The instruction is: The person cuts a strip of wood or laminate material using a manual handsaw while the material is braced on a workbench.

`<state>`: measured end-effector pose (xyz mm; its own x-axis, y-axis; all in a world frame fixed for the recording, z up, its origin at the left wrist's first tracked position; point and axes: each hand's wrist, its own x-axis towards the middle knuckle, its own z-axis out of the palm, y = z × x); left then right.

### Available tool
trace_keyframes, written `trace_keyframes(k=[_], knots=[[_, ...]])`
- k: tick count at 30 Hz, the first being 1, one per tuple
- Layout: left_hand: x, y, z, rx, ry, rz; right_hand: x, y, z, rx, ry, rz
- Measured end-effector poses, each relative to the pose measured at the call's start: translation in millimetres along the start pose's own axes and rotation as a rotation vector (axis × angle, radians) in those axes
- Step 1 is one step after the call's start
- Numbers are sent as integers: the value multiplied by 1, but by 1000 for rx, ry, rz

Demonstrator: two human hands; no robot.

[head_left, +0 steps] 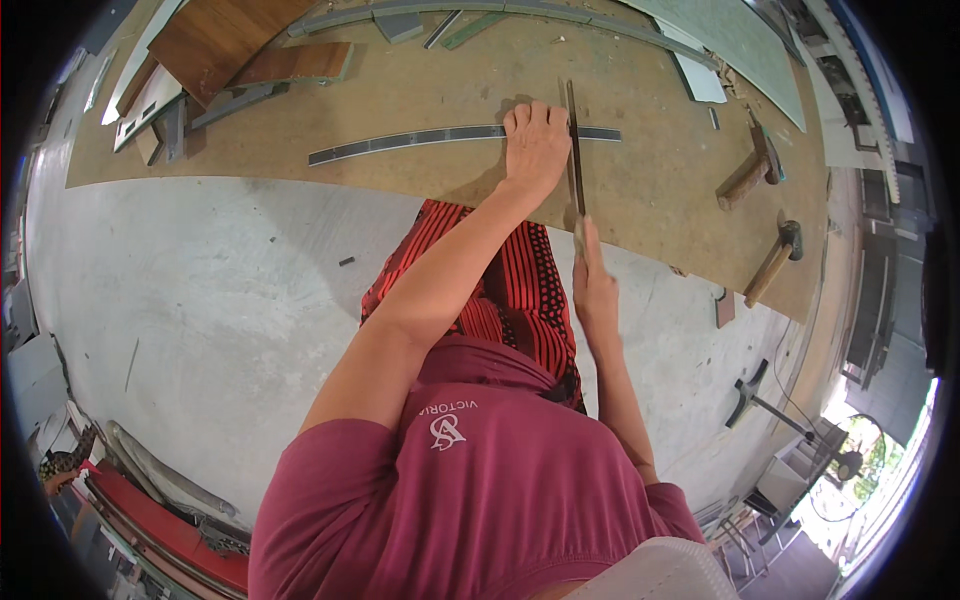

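My left hand (538, 150) is closed over a long narrow dark strip (405, 137) with pale edges, holding it against the brown board (420, 80). The strip runs left to right, with a short end showing beyond my hand. In my right hand (597, 285) is the handle of a handsaw (575, 150), seen nearly edge-on. Its dark blade points away from me and crosses the strip just right of my left fingers. Whether the teeth touch the strip cannot be made out.
Two wooden-handled hammers (750, 175) (775, 265) lie at the board's right. Wood-faced panels (225, 45) are piled at the far left, and long grey strips (520, 8) along the back. A pale green sheet (745, 60) lies far right. A standing fan (845, 465) is lower right.
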<state>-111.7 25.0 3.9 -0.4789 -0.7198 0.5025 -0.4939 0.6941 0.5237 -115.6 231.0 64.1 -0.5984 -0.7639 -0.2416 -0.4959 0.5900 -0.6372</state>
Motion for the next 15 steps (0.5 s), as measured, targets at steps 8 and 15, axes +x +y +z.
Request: trace_keyframes(k=[8,15], knots=[[1,-5,5,12,35,7,-55,33,14,1,107,-133],[-1,-1,2,-21,39,15,18,-15,-9,-86,-31,33]])
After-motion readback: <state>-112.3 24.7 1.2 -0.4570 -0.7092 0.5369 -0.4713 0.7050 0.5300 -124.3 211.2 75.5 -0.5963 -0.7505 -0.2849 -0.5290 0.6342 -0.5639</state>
